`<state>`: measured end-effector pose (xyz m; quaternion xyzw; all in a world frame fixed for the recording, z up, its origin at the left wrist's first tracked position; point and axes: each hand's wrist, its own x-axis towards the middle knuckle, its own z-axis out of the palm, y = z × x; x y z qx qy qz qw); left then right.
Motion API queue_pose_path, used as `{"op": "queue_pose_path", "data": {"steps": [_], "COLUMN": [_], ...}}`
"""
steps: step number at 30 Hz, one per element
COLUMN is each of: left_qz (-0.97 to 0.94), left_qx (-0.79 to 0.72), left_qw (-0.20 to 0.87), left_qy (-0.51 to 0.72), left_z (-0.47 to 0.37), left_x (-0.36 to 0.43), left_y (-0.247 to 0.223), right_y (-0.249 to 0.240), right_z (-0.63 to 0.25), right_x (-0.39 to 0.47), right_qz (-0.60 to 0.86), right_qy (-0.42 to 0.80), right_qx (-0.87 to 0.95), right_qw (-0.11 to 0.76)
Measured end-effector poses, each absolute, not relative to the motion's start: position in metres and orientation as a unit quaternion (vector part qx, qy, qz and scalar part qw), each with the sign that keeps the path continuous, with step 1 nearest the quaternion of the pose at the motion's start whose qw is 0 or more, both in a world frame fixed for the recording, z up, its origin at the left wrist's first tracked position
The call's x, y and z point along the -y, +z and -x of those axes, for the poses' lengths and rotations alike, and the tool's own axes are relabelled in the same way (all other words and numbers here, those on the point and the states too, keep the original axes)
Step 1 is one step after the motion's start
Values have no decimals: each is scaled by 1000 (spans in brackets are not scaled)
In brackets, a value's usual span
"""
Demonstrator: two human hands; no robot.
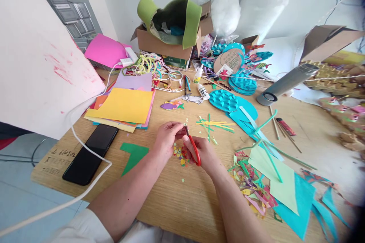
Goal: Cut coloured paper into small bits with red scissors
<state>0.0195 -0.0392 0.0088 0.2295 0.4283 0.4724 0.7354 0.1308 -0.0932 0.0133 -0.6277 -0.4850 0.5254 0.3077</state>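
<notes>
Current step, in my judgement: trimming small paper pieces. The next move likely calls for a steady pinch, kept clear of the cutting edges. Left to right: green paper (134,155) lies left of my left hand (167,136), which appears to pinch a pale scrap (184,125), partly hidden, at the tips of the red scissors (195,150). Paper dots (178,152) lie between my wrists. My right hand (204,152) grips the scissors' handles.
</notes>
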Motion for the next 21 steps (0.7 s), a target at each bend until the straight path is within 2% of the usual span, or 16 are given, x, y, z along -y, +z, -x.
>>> {"op": "queue_pose_path", "data": {"steps": [9, 21], "left_qz": [-192, -186], "left_qx": [-433, -438], "left_qw": [710, 698], "left_qy": [521, 536], "left_z": [-29, -30], "left_x": [49, 52], "left_y": [9, 12], "right_y": [11, 12], "right_z": [-124, -122], "right_x": [95, 94], "right_qz": [645, 650], "right_qy": [484, 490], "right_qx": [505, 482], "right_qw": [309, 323]}}
